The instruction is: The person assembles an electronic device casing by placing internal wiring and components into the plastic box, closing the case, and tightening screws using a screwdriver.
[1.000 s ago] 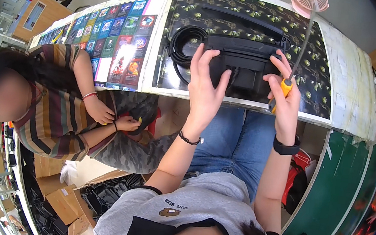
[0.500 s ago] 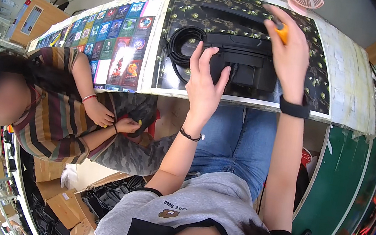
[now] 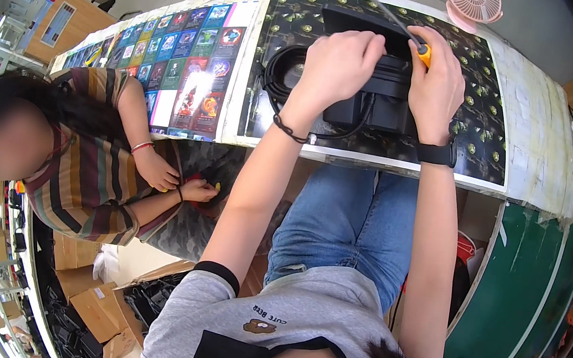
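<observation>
A black boxy plastic device (image 3: 383, 113) lies in front of me on a dark patterned mat (image 3: 481, 126). Its coiled black cable (image 3: 276, 79) rests along the left side. My right hand (image 3: 437, 87) grips a screwdriver (image 3: 425, 53) by its orange-yellow handle, the long metal shaft slanting up and to the left. At the device's upper left part, my left hand (image 3: 339, 68) is closed, fingers curled together; what its fingertips pinch, if anything, is hidden. A flat black panel (image 3: 356, 22) shows just beyond both hands.
A pink fan (image 3: 472, 1) stands at the table's far edge. Colourful printed cards (image 3: 172, 53) cover the table to the left. A person in a striped top (image 3: 91, 159) sits at my left, near cardboard boxes (image 3: 99, 310) on the floor.
My left hand has moved up from the cable side to the device's far part, and its fingers have closed. The right hand, still holding the screwdriver, has come slightly down.
</observation>
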Demonstrator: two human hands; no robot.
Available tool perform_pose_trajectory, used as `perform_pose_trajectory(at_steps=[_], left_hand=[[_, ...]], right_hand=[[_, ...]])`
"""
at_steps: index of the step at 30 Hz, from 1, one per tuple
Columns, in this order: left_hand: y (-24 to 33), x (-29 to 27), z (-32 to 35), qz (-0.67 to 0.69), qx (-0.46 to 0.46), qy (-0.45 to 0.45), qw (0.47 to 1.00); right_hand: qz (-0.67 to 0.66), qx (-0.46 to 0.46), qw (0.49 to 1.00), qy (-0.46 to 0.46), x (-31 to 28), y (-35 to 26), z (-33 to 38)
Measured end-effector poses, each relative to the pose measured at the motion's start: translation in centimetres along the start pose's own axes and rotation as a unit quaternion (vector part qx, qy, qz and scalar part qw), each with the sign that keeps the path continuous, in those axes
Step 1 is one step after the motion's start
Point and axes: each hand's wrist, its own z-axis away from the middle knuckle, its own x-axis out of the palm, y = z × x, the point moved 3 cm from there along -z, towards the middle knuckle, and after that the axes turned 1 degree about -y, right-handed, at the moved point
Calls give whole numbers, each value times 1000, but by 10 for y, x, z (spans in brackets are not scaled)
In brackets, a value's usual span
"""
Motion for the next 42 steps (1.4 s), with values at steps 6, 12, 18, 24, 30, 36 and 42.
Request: perform_pose_trajectory(at_steps=[6, 12, 18, 24, 30, 36, 42], left_hand=[[1, 10, 14, -140, 110, 98, 979], [-2, 16, 15, -198, 125, 102, 967], [1, 14, 22, -211, 147, 104, 961], [-2, 14, 15, -165, 191, 100, 963], [-8, 19, -9, -158, 124, 35, 979], [-9, 22, -25, -167, 53, -40, 984], [-9, 21, -22, -158, 31, -41, 986]], right_hand=[[-92, 182, 979, -26, 8, 18, 5], [-56, 128, 989, -43, 11, 21, 6], [-38, 84, 996, -7, 6, 16, 10], [-78, 95, 992, 10, 10, 28, 13], [-381, 244, 882, 131, 5, 50, 18], [-333, 323, 881, -93, -68, 9, 108], [-294, 236, 912, -162, -112, -40, 152]])
